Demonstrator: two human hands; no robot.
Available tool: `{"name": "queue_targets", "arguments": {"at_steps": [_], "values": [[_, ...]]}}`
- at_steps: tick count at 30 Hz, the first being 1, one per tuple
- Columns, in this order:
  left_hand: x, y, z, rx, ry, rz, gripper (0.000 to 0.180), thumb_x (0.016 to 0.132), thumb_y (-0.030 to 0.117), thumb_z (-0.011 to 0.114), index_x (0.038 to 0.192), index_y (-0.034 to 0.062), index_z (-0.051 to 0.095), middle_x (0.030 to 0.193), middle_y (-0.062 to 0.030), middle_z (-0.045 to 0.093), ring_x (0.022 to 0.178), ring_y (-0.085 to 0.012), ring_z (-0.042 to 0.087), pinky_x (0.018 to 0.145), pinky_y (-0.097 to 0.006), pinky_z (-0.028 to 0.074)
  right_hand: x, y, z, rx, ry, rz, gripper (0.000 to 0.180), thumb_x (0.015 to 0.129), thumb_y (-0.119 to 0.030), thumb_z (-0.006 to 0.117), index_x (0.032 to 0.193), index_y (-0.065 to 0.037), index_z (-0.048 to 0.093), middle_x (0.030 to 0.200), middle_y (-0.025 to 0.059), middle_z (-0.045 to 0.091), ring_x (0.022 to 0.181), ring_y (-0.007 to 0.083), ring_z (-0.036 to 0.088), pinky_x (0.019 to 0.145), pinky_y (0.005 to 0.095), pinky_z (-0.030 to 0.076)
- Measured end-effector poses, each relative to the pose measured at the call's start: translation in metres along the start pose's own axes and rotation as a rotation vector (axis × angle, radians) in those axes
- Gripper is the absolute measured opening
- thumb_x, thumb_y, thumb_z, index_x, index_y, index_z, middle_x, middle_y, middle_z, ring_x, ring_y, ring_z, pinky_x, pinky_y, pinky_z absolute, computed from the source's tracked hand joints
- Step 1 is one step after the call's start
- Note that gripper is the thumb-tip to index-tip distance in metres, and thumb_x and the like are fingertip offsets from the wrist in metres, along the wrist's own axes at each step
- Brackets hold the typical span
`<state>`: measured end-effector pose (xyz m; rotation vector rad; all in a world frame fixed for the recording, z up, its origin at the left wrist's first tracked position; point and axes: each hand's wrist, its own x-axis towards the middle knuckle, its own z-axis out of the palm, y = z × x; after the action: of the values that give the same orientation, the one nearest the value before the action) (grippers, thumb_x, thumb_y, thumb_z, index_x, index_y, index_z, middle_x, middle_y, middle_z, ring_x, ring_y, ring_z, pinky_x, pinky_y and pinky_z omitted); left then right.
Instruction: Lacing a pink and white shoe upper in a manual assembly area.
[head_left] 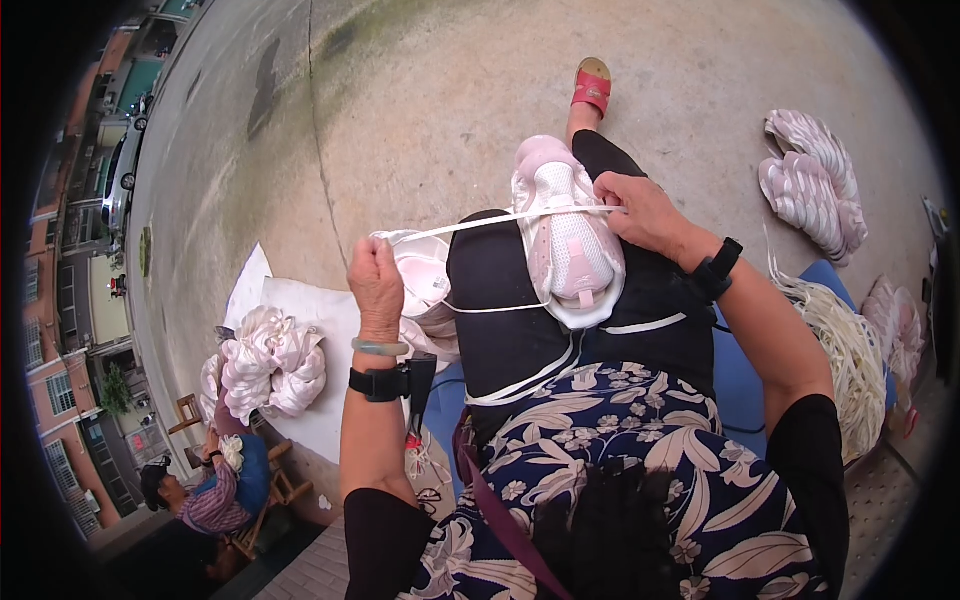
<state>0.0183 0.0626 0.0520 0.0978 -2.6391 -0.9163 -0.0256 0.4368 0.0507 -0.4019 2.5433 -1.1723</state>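
A pale pink and white sneaker rests across my black-trousered lap, toe pointing away from me. A white shoelace is stretched over its mesh front, between my hands. My left hand is closed on one length of the lace, left of the sneaker. At the sneaker's right edge, my right hand pinches the other side of the lace. Loose lace trails over my thighs. A second pink shoe lies beside my left hand, partly hidden by it.
Bundled pink shoes lie on the ground at left and at right. A thick hank of white laces hangs over a blue surface at my right. Another person sits on a wooden chair at lower left.
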Motion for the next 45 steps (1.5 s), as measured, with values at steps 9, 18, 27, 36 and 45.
{"name": "queue_targets", "arguments": {"at_steps": [9,18,27,36,45], "values": [[-0.001,-0.009,-0.034,0.402,-0.175,-0.026,0.013,0.083,0.011,0.057,0.091,0.0009,0.054,0.071,-0.0160,0.059,0.067,-0.0338,0.059,0.061,-0.043,0.046,-0.007,0.020,0.011,-0.236,0.300,-0.297,0.022,0.075,-0.007,0.058,0.096,-0.008,0.053,0.084,0.0104,0.053,0.077,0.0312,0.058,0.064,0.0392,0.048],[0.005,0.112,0.063,0.241,-0.571,0.417,0.018,0.078,0.011,0.059,0.096,0.0054,0.055,0.087,-0.0140,0.060,0.075,-0.0354,0.060,0.061,-0.041,0.048,-0.023,0.039,-0.021,-0.380,0.220,-0.386,0.013,0.081,-0.015,0.060,0.091,-0.009,0.053,0.078,0.0093,0.053,0.067,0.0317,0.057,0.055,0.0399,0.046],[0.046,0.054,-0.022,0.412,-0.212,0.289,0.010,0.085,0.015,0.054,0.079,0.0081,0.057,0.066,-0.0159,0.058,0.067,-0.0356,0.060,0.056,-0.042,0.046,-0.091,0.074,-0.099,-0.593,0.311,-0.313,0.008,0.084,-0.010,0.057,0.089,-0.007,0.052,0.076,0.0117,0.052,0.065,0.0324,0.056,0.054,0.0396,0.044],[0.088,0.027,-0.186,0.630,0.171,0.264,0.010,0.085,0.017,0.059,0.084,0.0073,0.062,0.069,-0.0146,0.060,0.062,-0.0317,0.059,0.056,-0.036,0.046,-0.165,0.073,-0.243,-0.862,0.641,-0.280,0.014,0.082,-0.003,0.055,0.096,-0.004,0.055,0.077,0.0139,0.054,0.067,0.0334,0.058,0.057,0.0381,0.045],[0.090,0.072,-0.237,0.651,0.028,0.572,0.005,0.081,0.005,0.058,0.078,0.0031,0.054,0.069,-0.0139,0.052,0.064,-0.0357,0.055,0.057,-0.040,0.044,-0.210,0.024,-0.330,-1.216,0.678,-0.117,0.010,0.081,-0.006,0.057,0.091,-0.005,0.054,0.078,0.0138,0.055,0.064,0.0347,0.057,0.054,0.0408,0.046]]}}
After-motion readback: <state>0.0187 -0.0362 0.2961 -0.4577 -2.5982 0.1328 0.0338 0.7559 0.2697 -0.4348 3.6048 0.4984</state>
